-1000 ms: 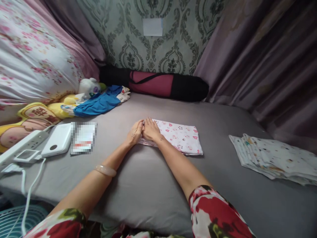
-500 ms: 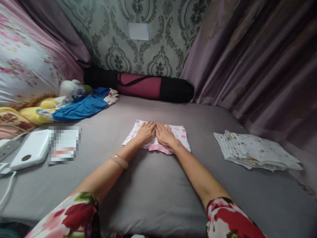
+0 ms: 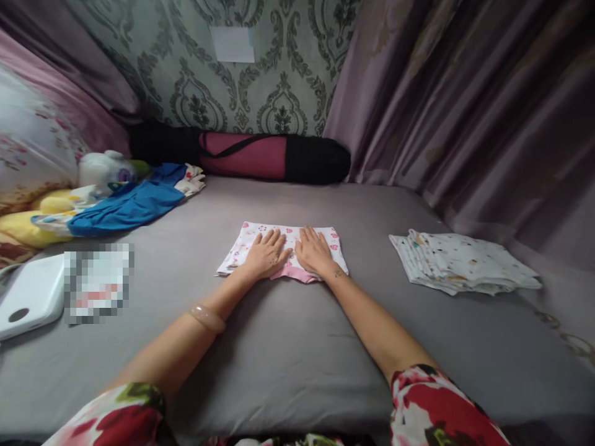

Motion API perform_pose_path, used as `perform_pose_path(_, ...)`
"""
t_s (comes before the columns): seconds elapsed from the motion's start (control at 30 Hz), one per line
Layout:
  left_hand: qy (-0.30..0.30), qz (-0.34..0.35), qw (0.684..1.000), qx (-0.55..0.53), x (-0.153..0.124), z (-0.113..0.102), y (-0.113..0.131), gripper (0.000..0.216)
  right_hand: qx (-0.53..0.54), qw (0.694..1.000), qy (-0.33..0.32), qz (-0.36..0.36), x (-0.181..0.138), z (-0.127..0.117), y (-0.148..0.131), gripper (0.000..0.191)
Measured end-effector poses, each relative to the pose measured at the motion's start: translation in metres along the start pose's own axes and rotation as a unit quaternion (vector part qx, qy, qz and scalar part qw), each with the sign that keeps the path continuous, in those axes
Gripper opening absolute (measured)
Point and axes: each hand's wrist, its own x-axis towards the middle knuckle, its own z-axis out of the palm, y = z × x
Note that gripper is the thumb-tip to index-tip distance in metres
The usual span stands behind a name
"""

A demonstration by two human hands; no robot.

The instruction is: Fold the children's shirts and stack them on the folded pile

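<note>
A folded white garment (image 3: 240, 243) with pink heart prints and a pink edge lies flat on the grey bed sheet (image 3: 279, 347). My left hand (image 3: 268, 254) rests palm down on its left half, fingers stretched out. On the right half lies my right hand (image 3: 315, 251), also flat with extended fingers. A narrow strip of printed cloth shows between the two hands. Part of the garment is hidden beneath them. A light bangle (image 3: 207, 318) sits on my left forearm.
To the right lies a stack of folded white printed cloths (image 3: 469, 260). A blue garment (image 3: 130, 204) and plush toys (image 3: 105, 168) are at the left. Nearer on that side are a white power bank (image 3: 35, 297) and a blurred packet (image 3: 100, 282). A long black and maroon bag (image 3: 244, 155) lines the wall.
My hands have moved slightly apart on the garment; my left hand has slid left and nearer to me. Both stay flat. The view has turned a little to the right.
</note>
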Motion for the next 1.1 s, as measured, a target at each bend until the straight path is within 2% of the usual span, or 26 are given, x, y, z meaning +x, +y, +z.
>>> perform_pose_path(0.1,-0.016,0.008,1.000,-0.006,0.000,0.000,-0.004,0.060,0.010,1.000,-0.021,-0.009,-0.001,-0.002,0.005,0.061)
perform_pose_path(0.17,0.001,0.007,1.000,-0.010,-0.001,-0.002,-0.011,0.059,0.009,1.000,-0.021,-0.010,-0.002,-0.005,0.013,0.061)
perform_pose_path(0.27,0.035,-0.019,0.999,-0.001,-0.002,-0.005,-0.022,0.057,-0.015,0.999,0.013,0.028,-0.004,-0.007,0.025,0.063)
perform_pose_path(0.4,0.012,-0.034,0.999,0.020,-0.003,-0.009,-0.029,0.057,-0.023,0.997,0.006,0.068,-0.005,-0.004,0.035,0.064)
perform_pose_path(0.53,-0.001,-0.020,1.000,0.001,-0.005,-0.013,-0.030,0.053,0.002,0.998,-0.022,0.054,-0.010,-0.006,0.044,0.065)
perform_pose_path(0.6,0.009,-0.012,1.000,-0.020,-0.009,-0.013,-0.028,0.052,0.005,0.999,-0.012,0.048,-0.015,-0.007,0.051,0.066)
perform_pose_path(0.73,-0.005,0.033,0.999,-0.040,-0.018,-0.007,-0.023,0.064,-0.009,1.000,-0.001,0.028,-0.023,-0.004,0.061,0.065)
perform_pose_path(0.87,-0.033,0.047,0.998,-0.039,-0.020,-0.008,-0.014,0.071,-0.033,0.999,-0.004,0.024,-0.029,-0.010,0.051,0.064)
perform_pose_path(0.97,-0.018,0.066,0.997,-0.023,-0.020,-0.009,-0.003,0.072,-0.040,0.999,0.017,-0.019,-0.036,-0.014,0.032,0.064)
perform_pose_path(1.1,-0.027,0.096,0.995,-0.012,-0.021,-0.005,0.009,0.072,-0.024,0.998,-0.010,-0.065,-0.047,-0.009,0.011,0.057)
